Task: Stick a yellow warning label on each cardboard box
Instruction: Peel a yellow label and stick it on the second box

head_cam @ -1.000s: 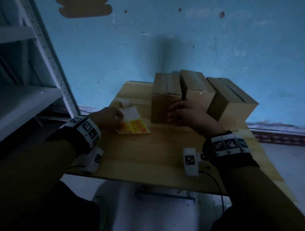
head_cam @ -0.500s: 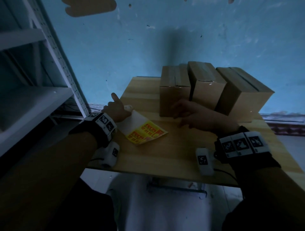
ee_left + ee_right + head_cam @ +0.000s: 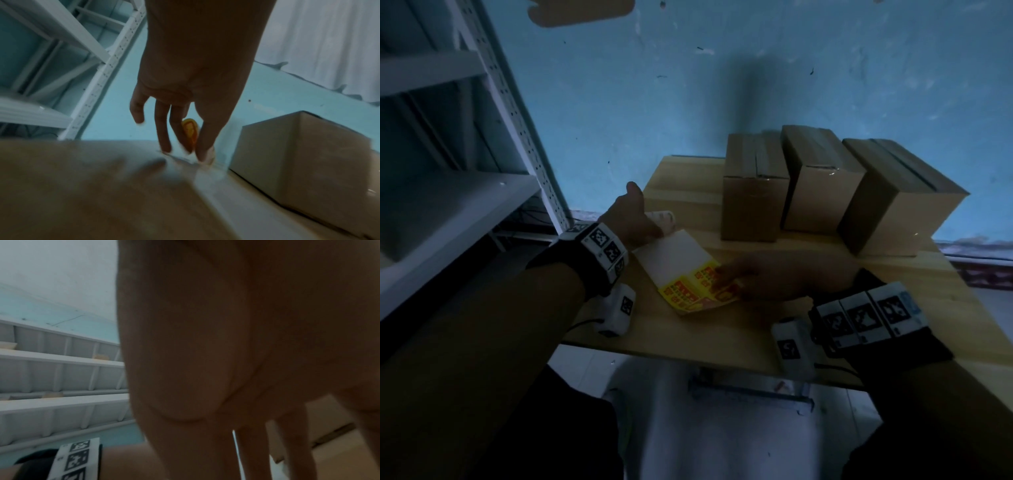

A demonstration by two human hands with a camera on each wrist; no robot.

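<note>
Pinning the label sheet (image 3: 690,274) flat is what both of my hands appear to be doing, and I take the sheet as my landmark, lying on the wooden table (image 3: 722,329) with its white peeled part toward the wall and its yellow labels toward me. My left hand (image 3: 631,221) sits at the far-left corner of the sheet, fingers pointing down with the tips touching that white end, thumb raised clear; the left wrist view shows the fingers fairly straight, and something small and yellow-orange (image 3: 190,133) shows between two of them, though I cannot tell whether it is held or merely behind them. My right hand (image 3: 767,279) lies on the near-right end of the sheet, fingers reaching flat across the yellow printed labels; whether a fingertip has already caught a label's edge I cannot tell, as the right wrist view is filled by the dim palm. I judge this split sensible: one hand anchors the backing so it cannot slide while the other works a label loose. Beyond the sheet, toward the wall, stand three cardboard boxes in a row: the left box (image 3: 753,205), the middle box (image 3: 822,198) and the right box (image 3: 893,219), close beside each other, their near faces turned toward me and bare of any yellow, so I reckon the sticking is yet to begin on the faces I can see. Left of the sheet, off the table, stands a pale metal shelf (image 3: 493,78).
</note>
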